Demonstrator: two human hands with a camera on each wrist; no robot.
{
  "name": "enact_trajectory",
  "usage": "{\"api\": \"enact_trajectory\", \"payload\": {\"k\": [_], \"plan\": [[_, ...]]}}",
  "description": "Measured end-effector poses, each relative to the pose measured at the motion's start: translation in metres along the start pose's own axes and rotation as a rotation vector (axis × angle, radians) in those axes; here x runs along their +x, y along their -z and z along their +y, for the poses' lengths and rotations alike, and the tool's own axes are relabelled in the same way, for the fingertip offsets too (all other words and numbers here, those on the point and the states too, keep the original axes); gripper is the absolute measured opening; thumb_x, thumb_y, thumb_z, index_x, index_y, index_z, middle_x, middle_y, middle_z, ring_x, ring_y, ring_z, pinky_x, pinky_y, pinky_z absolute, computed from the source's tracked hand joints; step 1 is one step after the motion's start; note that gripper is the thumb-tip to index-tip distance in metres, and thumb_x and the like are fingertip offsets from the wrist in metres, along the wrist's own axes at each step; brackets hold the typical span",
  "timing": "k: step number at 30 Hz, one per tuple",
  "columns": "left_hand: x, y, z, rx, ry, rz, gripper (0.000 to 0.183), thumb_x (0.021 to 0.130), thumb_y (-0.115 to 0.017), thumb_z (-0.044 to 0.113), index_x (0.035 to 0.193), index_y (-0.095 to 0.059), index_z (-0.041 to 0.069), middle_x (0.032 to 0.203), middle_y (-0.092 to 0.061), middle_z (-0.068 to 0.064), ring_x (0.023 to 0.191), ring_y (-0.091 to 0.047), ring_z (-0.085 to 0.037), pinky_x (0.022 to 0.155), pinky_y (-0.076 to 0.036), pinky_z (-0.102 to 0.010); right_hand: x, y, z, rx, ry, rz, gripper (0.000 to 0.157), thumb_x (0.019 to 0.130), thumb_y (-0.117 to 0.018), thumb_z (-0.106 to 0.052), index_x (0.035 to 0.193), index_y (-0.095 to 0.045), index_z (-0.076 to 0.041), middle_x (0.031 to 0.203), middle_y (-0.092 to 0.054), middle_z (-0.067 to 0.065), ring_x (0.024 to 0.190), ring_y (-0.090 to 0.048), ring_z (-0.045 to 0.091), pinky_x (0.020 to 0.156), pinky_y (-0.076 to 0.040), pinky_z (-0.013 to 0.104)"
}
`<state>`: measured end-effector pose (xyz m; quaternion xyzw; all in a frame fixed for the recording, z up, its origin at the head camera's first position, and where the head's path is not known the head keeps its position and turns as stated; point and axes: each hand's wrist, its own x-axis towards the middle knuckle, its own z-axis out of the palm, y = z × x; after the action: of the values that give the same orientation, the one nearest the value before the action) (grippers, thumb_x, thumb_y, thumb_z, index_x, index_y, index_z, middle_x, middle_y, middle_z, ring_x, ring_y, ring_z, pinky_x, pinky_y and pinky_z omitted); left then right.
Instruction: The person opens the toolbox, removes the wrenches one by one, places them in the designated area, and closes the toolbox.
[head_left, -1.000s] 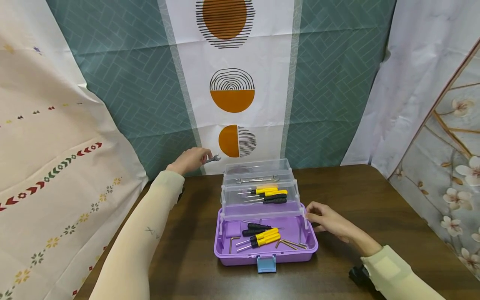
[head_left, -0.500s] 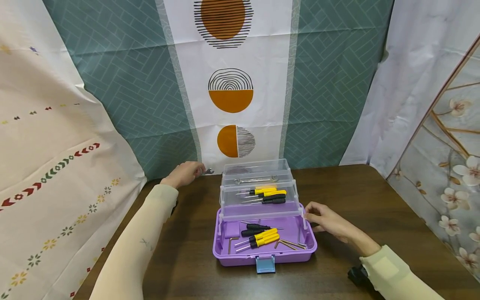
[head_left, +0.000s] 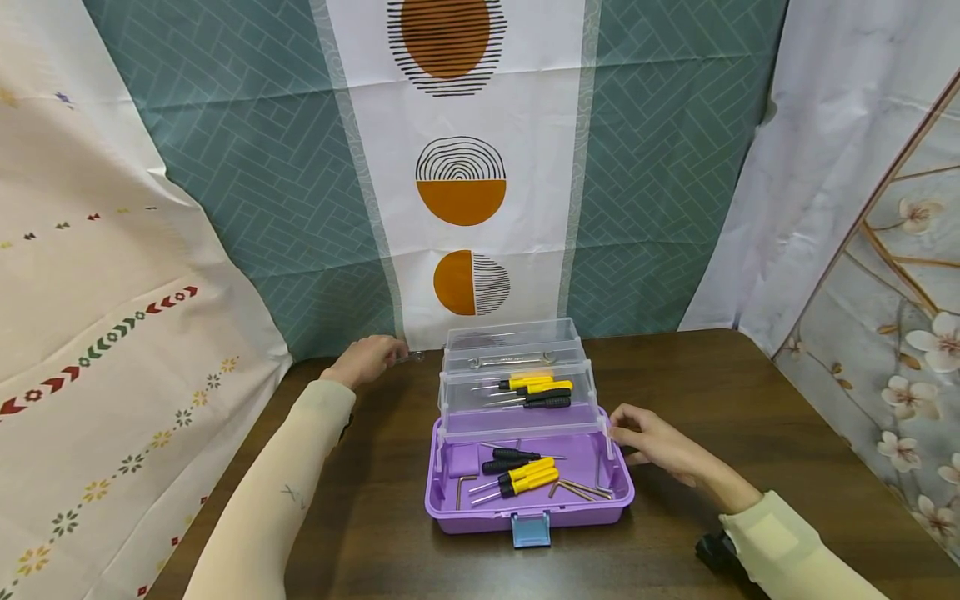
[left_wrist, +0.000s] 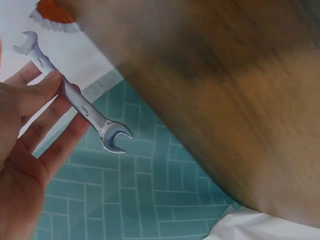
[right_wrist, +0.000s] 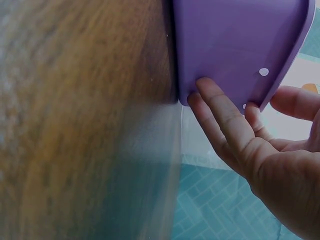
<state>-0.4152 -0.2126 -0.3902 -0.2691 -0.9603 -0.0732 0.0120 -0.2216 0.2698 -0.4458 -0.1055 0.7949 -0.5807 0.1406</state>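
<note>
Over the table's back left part, my left hand pinches a silver double open-end wrench between thumb and fingers. Both wrench ends stick out of the grip in the left wrist view. A purple toolbox stands opened in the middle of the table. At its right rear corner is my right hand; the right wrist view shows fingertips against the outer wall and the thumb at the rim. Another wrench lies in the clear upper tray. Yellow and black screwdrivers lie in the tray below it.
In the toolbox's bottom lie black screwdrivers, yellow screwdrivers and several hex keys. A blue latch hangs at its front. The brown table backs onto a hanging cloth.
My left hand has lowered toward the back left of the table and a little leftward, carrying the wrench. The right hand stays at the toolbox corner.
</note>
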Motion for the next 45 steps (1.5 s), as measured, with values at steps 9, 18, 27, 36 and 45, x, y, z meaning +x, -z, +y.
{"api": "enact_trajectory", "payload": {"k": [9,18,27,36,45], "plan": [[-0.005,-0.022,-0.010,0.024,-0.027,-0.004,0.033,0.098,-0.054,-0.009,0.117,-0.076,0.007,0.108,-0.072,-0.011,0.103,-0.066,-0.029,0.096,-0.054,-0.054,0.001,0.000,0.003,0.015,0.023,-0.009,0.023,0.107,-0.057,-0.017,0.117,-0.052,0.003,0.127,-0.053,0.021,0.115,-0.057,0.032,0.090,-0.059,0.052],[-0.005,-0.037,-0.017,0.038,-0.034,-0.020,0.034,0.095,-0.058,-0.011,0.113,-0.078,0.010,0.101,-0.072,-0.005,0.098,-0.067,-0.026,0.088,-0.057,-0.049,0.001,0.002,0.004,0.016,0.017,-0.007,0.023,0.107,-0.057,-0.017,0.118,-0.053,0.003,0.128,-0.053,0.021,0.116,-0.058,0.033,0.090,-0.059,0.053],[-0.007,-0.047,-0.019,0.044,-0.077,0.021,0.031,0.096,-0.058,-0.009,0.112,-0.077,0.008,0.107,-0.073,-0.009,0.105,-0.069,-0.033,0.088,-0.058,-0.052,0.002,0.002,0.004,0.021,0.013,-0.017,0.023,0.108,-0.057,-0.018,0.118,-0.053,0.003,0.131,-0.051,0.022,0.118,-0.057,0.034,0.091,-0.058,0.054],[-0.009,-0.051,-0.021,0.061,-0.106,0.049,0.030,0.093,-0.061,-0.011,0.108,-0.078,0.008,0.103,-0.072,-0.009,0.100,-0.070,-0.032,0.082,-0.059,-0.049,0.002,0.002,0.004,0.021,0.007,-0.015,0.024,0.107,-0.057,-0.018,0.118,-0.052,0.003,0.129,-0.052,0.022,0.116,-0.058,0.033,0.091,-0.059,0.054],[-0.008,-0.053,-0.025,0.047,-0.076,0.028,0.033,0.090,-0.061,-0.013,0.105,-0.079,0.010,0.097,-0.070,-0.004,0.086,-0.063,-0.021,0.072,-0.056,-0.043,0.002,0.002,0.003,0.021,0.004,-0.012,0.024,0.108,-0.058,-0.018,0.118,-0.052,0.003,0.129,-0.053,0.021,0.114,-0.058,0.031,0.091,-0.059,0.053]]}}
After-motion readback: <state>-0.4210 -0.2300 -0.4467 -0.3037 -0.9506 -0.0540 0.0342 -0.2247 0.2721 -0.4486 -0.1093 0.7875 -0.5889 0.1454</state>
